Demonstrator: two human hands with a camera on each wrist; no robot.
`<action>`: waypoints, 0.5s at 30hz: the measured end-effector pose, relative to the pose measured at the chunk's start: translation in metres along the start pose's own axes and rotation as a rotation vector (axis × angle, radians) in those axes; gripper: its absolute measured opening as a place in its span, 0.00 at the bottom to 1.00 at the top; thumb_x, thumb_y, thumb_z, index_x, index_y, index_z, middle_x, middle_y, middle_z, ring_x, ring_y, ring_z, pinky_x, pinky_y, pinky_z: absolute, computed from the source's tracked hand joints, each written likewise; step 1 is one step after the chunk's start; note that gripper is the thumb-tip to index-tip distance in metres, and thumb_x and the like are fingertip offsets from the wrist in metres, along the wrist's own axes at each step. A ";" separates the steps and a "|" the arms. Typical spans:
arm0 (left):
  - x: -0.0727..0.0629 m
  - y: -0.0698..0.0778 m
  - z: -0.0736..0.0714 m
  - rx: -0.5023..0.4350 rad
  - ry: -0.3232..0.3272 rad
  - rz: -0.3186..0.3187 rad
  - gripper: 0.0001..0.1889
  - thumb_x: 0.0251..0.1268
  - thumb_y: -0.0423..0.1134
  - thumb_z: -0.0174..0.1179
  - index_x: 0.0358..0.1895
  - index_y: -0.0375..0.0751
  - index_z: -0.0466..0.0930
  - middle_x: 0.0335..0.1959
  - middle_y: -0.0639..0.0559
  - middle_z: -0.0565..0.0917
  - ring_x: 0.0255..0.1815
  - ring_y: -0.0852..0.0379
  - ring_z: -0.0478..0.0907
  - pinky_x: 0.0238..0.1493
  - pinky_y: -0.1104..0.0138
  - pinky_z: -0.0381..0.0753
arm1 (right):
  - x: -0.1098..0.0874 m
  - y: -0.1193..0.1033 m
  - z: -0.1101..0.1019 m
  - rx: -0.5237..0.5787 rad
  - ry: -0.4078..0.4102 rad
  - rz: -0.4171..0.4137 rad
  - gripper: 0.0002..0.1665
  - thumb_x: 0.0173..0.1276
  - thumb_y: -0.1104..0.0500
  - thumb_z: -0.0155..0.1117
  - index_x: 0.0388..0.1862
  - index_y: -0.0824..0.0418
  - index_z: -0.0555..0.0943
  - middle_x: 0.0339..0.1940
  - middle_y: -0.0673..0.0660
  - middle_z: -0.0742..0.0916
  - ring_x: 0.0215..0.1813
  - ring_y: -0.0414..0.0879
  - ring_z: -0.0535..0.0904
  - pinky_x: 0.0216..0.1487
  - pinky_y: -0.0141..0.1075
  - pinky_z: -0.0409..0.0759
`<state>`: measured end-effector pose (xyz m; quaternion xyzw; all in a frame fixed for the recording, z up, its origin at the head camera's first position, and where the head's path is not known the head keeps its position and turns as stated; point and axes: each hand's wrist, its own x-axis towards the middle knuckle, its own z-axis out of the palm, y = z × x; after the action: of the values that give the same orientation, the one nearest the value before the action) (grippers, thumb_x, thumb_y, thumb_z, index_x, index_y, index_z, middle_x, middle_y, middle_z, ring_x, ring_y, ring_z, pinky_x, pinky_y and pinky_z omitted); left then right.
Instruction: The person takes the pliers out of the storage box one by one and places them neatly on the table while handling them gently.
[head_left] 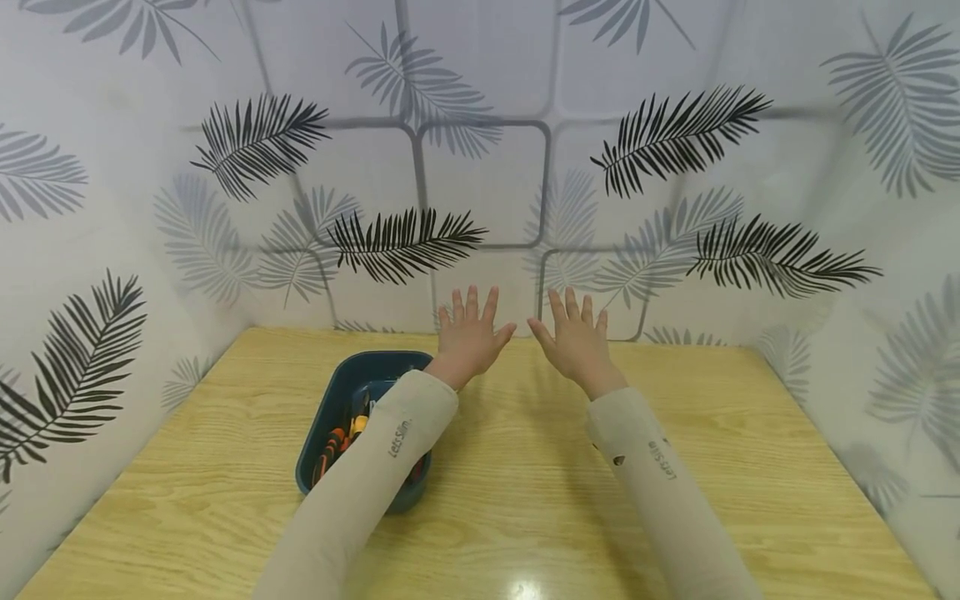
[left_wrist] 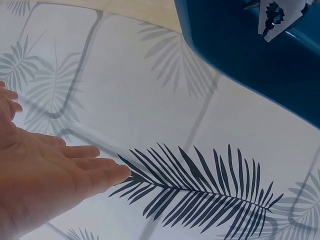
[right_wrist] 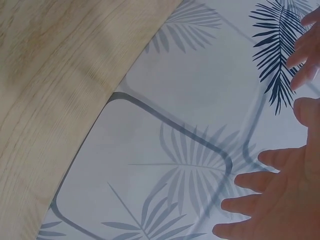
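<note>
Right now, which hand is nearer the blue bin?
Left. The left hand is stretched out just past the blue bin's far right corner; the right hand is farther off to its right.

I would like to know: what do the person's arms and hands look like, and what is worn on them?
The left sleeve and right sleeve are long and pale beige, each with dark lettering near the cuff. The right one also has a small dark mark. The left hand and right hand are without gloves.
</note>
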<state>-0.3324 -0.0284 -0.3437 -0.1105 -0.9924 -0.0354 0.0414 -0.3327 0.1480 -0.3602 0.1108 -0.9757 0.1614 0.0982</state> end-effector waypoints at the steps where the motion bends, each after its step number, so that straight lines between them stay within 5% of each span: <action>1: 0.000 0.000 0.000 -0.004 0.001 0.002 0.37 0.74 0.63 0.30 0.78 0.51 0.32 0.78 0.40 0.40 0.76 0.38 0.32 0.72 0.44 0.41 | 0.000 -0.001 -0.001 0.000 0.002 -0.002 0.43 0.76 0.37 0.35 0.79 0.61 0.45 0.77 0.69 0.50 0.75 0.70 0.40 0.68 0.66 0.36; 15: -0.005 0.000 -0.008 -0.003 -0.008 0.031 0.36 0.75 0.61 0.29 0.78 0.50 0.36 0.78 0.40 0.43 0.77 0.39 0.35 0.72 0.45 0.40 | -0.001 -0.007 -0.001 0.006 0.011 -0.005 0.43 0.76 0.38 0.36 0.79 0.62 0.45 0.77 0.69 0.52 0.75 0.71 0.43 0.68 0.66 0.39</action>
<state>-0.3272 -0.0305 -0.3365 -0.1262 -0.9906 -0.0359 0.0380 -0.3295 0.1421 -0.3575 0.1124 -0.9744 0.1646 0.1038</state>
